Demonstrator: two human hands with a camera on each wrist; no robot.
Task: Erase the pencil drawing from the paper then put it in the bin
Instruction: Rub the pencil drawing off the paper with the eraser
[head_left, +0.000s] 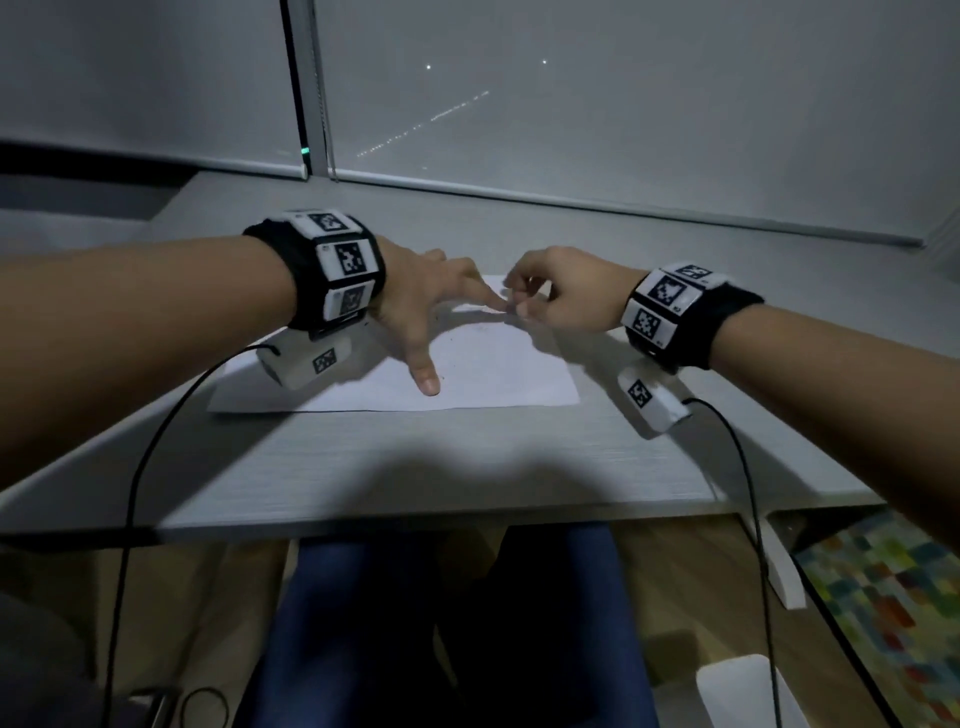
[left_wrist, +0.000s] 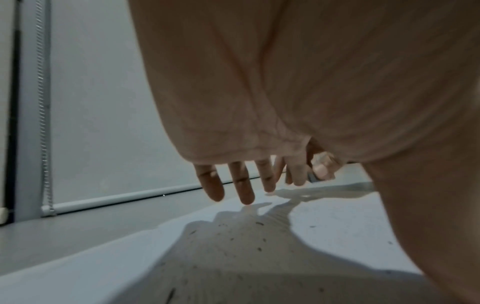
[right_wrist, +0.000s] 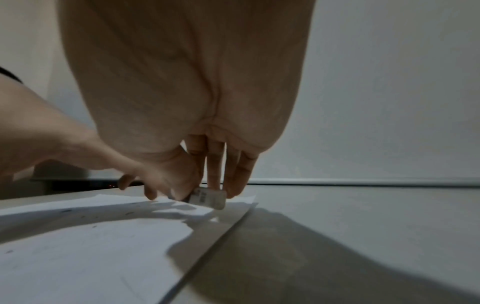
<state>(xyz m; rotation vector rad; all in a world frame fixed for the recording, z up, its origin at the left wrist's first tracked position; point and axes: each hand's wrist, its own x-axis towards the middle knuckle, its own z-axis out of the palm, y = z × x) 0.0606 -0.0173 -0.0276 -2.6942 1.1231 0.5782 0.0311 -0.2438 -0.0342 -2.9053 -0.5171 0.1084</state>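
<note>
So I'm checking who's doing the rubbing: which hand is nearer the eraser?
Right. The right hand pinches the eraser against the far part of the paper; the left hand rests spread on the sheet just beside it.

Paper (head_left: 493, 364) lies on the desk (head_left: 415, 457) — eraser (right_wrist: 207, 198) on its far-right corner.

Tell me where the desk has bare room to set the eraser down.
Bare desk runs along the near edge, between the paper and you. A second bare strip lies behind the paper, up to the blind's bottom rail. It is crowded at the paper's far edge, where the left hand presses the sheet and the right hand pinches the eraser.
</note>
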